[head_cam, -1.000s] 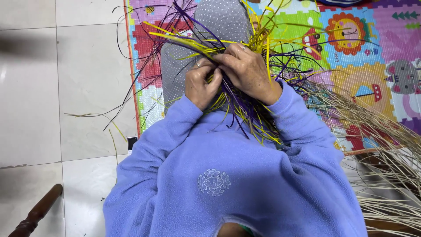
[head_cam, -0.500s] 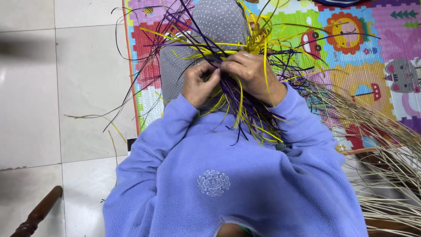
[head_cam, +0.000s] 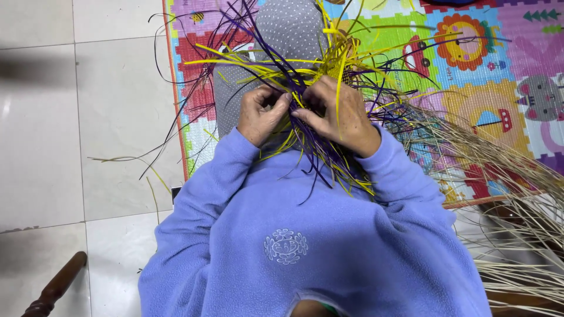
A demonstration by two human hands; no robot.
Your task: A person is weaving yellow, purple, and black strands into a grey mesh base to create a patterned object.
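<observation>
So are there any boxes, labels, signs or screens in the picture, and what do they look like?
No boxes, signs or screens.
Emblem: on the chest of the lilac fleece top, a round pale stitched flower-like badge.
Play mat: on the floor ahead, bright squares with cartoon pictures: a lion, a car, a cat, a bee.

Tiled floor with a play mat

The pale tiled floor (head_cam: 88,117) carries a colourful picture play mat (head_cam: 487,76); loose yellow and purple strips (head_cam: 126,158) lie on the tiles, and pale straw-like strands (head_cam: 505,170) spread across the mat's right side.
</observation>
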